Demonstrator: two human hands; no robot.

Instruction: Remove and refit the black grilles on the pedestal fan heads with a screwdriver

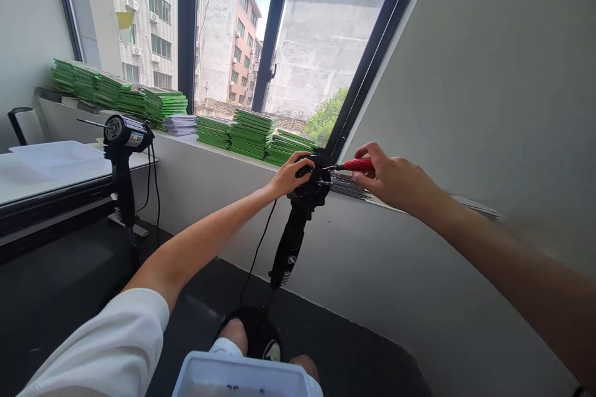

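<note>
"Screwdriver (358, 164) first: what holds it?"

"The right hand (388, 177) pinches its red handle between thumb and fingers, the thin shaft aimed at the black device (318, 189)."

"And the left hand (287, 178)?"

"Fingers and thumb bend over the left of the device's head; whether they pinch anything small, one cannot tell."

"How does the device look?"

"All dark, a rounded head above a long grip, slanting in view, just before the windowsill (223, 154)."

"What is hard to make out?"

"The screwdriver's tip, lost against the head. The pale tray (246, 360) below is cut off by the bottom edge."

"Materials?"

"Smooth plastic for the tray, it seems; green stacks (251, 133) of thin, flat pieces along the windowsill; a second black device (125, 133) at left, cylindrical on top, its cord dangling"
</note>
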